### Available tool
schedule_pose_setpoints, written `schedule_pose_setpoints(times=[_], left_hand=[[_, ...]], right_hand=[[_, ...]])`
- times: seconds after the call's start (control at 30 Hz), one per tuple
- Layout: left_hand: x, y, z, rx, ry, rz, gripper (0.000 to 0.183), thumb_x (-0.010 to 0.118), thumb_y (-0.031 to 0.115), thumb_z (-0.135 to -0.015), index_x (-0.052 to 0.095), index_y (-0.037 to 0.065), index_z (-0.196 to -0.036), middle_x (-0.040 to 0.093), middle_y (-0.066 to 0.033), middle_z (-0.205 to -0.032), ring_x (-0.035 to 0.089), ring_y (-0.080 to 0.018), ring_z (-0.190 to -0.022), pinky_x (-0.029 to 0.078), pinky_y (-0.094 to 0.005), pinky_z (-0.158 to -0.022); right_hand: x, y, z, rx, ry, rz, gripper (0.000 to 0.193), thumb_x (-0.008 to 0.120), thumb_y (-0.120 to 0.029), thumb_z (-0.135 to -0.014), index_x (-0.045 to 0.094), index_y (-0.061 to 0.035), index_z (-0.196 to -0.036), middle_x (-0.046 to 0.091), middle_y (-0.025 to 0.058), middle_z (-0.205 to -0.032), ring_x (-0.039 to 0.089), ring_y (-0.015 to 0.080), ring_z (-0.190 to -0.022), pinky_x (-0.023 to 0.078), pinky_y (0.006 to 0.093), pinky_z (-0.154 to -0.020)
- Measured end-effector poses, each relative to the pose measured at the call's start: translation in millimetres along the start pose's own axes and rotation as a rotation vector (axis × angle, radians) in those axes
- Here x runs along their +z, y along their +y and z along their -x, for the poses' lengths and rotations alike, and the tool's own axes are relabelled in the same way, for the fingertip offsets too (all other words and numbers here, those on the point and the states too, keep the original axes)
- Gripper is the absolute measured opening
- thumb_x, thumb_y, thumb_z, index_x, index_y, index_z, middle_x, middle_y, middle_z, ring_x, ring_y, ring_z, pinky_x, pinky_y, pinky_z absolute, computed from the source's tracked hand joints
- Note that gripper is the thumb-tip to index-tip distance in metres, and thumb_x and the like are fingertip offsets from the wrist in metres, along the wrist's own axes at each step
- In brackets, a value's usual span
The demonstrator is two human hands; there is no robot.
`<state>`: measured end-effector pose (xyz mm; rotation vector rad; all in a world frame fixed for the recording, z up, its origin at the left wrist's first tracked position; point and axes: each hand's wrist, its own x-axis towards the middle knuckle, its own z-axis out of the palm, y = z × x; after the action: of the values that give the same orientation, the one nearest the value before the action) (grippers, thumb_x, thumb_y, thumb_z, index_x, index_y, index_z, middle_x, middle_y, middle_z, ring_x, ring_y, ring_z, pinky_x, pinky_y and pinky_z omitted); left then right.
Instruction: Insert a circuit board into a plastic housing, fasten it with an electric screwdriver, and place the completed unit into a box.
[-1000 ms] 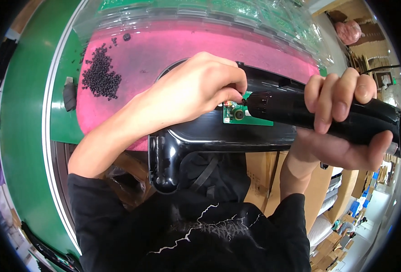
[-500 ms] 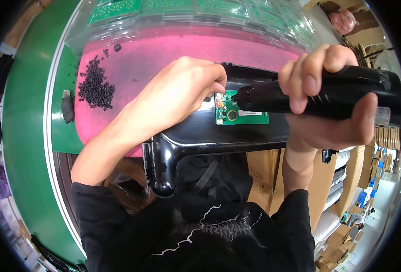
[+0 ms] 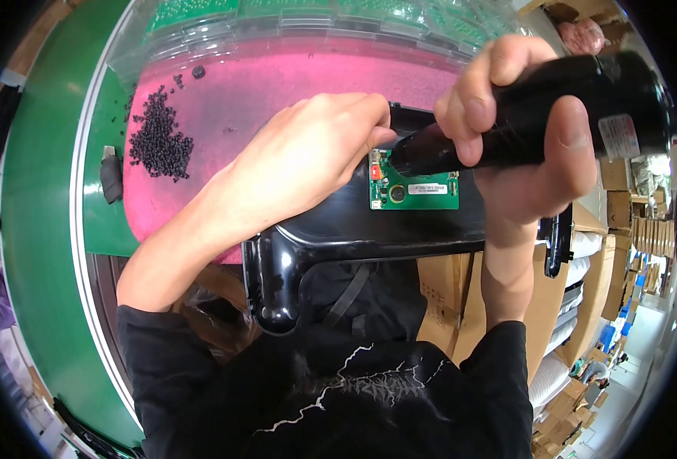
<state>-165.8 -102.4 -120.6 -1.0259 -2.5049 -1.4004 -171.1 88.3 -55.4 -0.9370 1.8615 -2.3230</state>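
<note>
A green circuit board (image 3: 415, 200) with a white label lies on a large glossy black plastic housing (image 3: 384, 233). My right hand (image 3: 522, 191) is wrapped round a black electric screwdriver (image 3: 614, 92), held tilted with its nose down over the board's upper left part. The nose hides whatever lies beneath it. My left hand (image 3: 308, 145) bends over the housing, fingers drawn together at the board's upper left corner. Its fingertips are mostly hidden, and I cannot make out what they hold.
Small black screws (image 3: 162, 145) lie heaped on the pink mat (image 3: 239, 84) at left. A small dark tool (image 3: 112, 177) rests beside the mat on the green table (image 3: 51, 191). Clear plastic trays (image 3: 292, 27) with green boards line the back. Cardboard (image 3: 438, 294) stands below the housing.
My right hand has moved up and left with the screwdriver, which now tilts more steeply. The left hand has shifted slightly right along the board's corner.
</note>
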Motion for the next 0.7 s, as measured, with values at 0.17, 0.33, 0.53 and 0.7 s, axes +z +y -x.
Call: schedule_pose_setpoints(times=[0.17, 0.33, 0.53, 0.7], left_hand=[[1.1, -1.5, 2.6, -0.022, -0.004, 0.034, 0.013, 0.065, 0.007, -0.090, 0.057, -0.002, -0.094, 0.061, -0.0191, -0.080, 0.060, -0.0407, -0.075, 0.048, -0.0439, -0.067], [-3.8, -0.5, 0.0, -0.020, -0.144, -0.021, 0.015, 0.068, 0.008, -0.087, 0.058, -0.002, -0.092, 0.062, -0.0171, -0.081, 0.062, -0.0383, -0.077, 0.049, -0.0440, -0.068], [1.7, 6.3, -2.7, 0.202, -0.076, -0.008, 0.017, 0.073, 0.008, -0.082, 0.061, -0.001, -0.091, 0.061, -0.0123, -0.079, 0.063, -0.0343, -0.074, 0.050, -0.0414, -0.065], [1.1, 6.1, -2.9, 0.208, -0.052, 0.104, 0.018, 0.075, 0.003, -0.080, 0.063, -0.001, -0.093, 0.064, -0.0128, -0.081, 0.065, -0.0320, -0.072, 0.050, -0.0380, -0.061]], right_hand=[[4.5, 3.3, -2.9, 0.030, -0.027, 0.010, 0.049, 0.048, -0.051, -0.093, 0.054, -0.0037, -0.103, 0.056, 0.0066, -0.076, 0.049, 0.0110, -0.053, 0.041, 0.0279, -0.060], [-2.1, -13.3, 12.5, -0.058, 0.045, -0.101, 0.051, 0.052, -0.052, -0.091, 0.055, -0.0038, -0.106, 0.055, 0.0055, -0.080, 0.051, 0.0122, -0.056, 0.040, 0.0281, -0.061], [-13.2, -48.4, 16.8, -0.115, 0.009, -0.199, 0.054, 0.060, -0.056, -0.082, 0.052, -0.0074, -0.103, 0.051, 0.0007, -0.083, 0.050, 0.0080, -0.057, 0.037, 0.0268, -0.065], [-17.4, -55.6, 26.0, -0.129, 0.025, -0.169, 0.053, 0.059, -0.055, -0.083, 0.052, -0.0069, -0.104, 0.051, 0.0012, -0.083, 0.050, 0.0081, -0.056, 0.038, 0.0260, -0.063]])
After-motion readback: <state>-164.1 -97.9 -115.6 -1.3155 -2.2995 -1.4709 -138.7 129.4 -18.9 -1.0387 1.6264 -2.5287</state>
